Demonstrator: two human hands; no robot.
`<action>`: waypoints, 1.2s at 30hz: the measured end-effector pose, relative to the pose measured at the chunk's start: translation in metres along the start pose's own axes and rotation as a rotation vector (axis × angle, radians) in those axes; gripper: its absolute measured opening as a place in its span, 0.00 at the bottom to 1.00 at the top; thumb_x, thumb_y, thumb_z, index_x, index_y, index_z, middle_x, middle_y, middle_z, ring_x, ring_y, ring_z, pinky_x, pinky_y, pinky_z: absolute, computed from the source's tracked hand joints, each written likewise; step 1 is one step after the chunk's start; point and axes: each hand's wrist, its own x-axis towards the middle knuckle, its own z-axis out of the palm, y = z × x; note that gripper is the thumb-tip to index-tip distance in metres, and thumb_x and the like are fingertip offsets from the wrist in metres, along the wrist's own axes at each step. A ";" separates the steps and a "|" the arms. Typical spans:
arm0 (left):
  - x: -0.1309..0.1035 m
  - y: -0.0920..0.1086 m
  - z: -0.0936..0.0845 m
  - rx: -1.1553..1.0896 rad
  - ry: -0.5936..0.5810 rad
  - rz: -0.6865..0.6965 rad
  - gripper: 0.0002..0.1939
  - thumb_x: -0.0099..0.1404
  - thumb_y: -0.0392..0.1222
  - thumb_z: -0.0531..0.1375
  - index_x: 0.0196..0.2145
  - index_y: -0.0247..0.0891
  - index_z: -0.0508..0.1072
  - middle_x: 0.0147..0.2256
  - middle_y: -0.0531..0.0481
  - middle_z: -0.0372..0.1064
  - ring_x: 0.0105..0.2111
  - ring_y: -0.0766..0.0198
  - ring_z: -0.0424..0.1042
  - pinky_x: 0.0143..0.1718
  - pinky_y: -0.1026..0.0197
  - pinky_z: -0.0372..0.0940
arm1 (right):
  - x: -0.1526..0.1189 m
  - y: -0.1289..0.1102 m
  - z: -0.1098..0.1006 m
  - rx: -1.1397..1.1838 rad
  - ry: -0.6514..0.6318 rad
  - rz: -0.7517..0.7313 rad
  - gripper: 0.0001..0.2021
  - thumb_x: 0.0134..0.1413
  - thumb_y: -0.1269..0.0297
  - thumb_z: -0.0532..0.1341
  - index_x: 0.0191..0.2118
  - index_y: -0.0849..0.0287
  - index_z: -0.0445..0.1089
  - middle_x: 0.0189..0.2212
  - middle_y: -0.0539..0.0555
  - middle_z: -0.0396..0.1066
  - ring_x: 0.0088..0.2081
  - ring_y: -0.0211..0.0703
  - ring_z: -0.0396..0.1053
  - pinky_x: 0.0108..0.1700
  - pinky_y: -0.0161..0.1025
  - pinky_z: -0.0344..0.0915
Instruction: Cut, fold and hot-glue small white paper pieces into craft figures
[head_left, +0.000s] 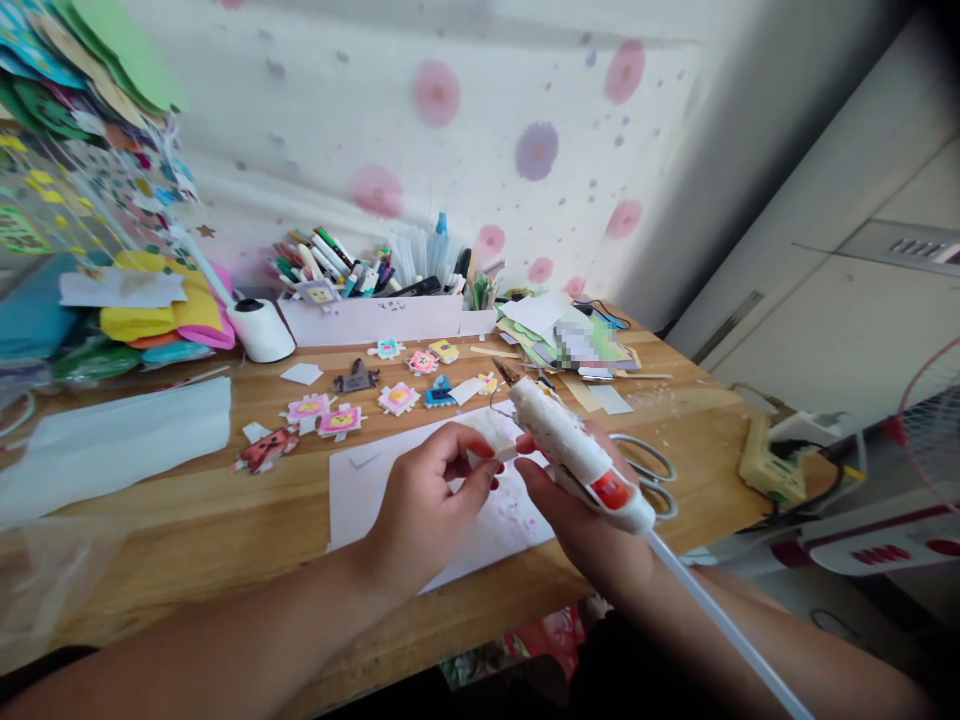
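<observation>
White scrap [505, 446] is pinched by the left hand [435, 478]; the right hand [571, 520] grips the glue gun [564, 438]. Gluing seems underway; next probably calls for steady aim.

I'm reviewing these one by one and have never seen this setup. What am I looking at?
No machine here: one picture from a head-worn camera, looking forward and down at a person's bare hands. The left hand pinches a small, thin white piece; the right hand holds a white plastic glue gun with a red patch, its tip pointing away. On the brown wooden table lie a flat white paper sheet and small, colourful paper cutouts; behind them stands a long white box of pens.
</observation>
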 end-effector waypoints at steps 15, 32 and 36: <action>-0.001 0.002 -0.003 0.327 0.027 0.317 0.05 0.58 0.30 0.60 0.31 0.38 0.72 0.26 0.53 0.72 0.26 0.67 0.71 0.28 0.65 0.66 | 0.005 0.003 0.005 -0.217 0.041 -0.156 0.08 0.43 0.63 0.64 0.33 0.54 0.69 0.28 0.54 0.73 0.29 0.51 0.71 0.28 0.47 0.68; -0.001 0.003 0.004 -0.251 0.020 0.033 0.23 0.57 0.33 0.62 0.46 0.44 0.55 0.34 0.52 0.75 0.33 0.64 0.75 0.35 0.61 0.70 | 0.010 -0.008 -0.010 -0.029 -0.177 -0.026 0.06 0.44 0.57 0.61 0.28 0.53 0.67 0.29 0.54 0.72 0.35 0.53 0.71 0.41 0.54 0.66; 0.001 0.004 0.004 -0.387 -0.018 -0.063 0.20 0.57 0.35 0.63 0.43 0.42 0.58 0.33 0.51 0.77 0.34 0.62 0.77 0.36 0.60 0.71 | 0.008 -0.005 -0.010 -0.077 -0.165 0.019 0.07 0.44 0.58 0.62 0.29 0.53 0.68 0.30 0.55 0.72 0.35 0.54 0.71 0.40 0.54 0.67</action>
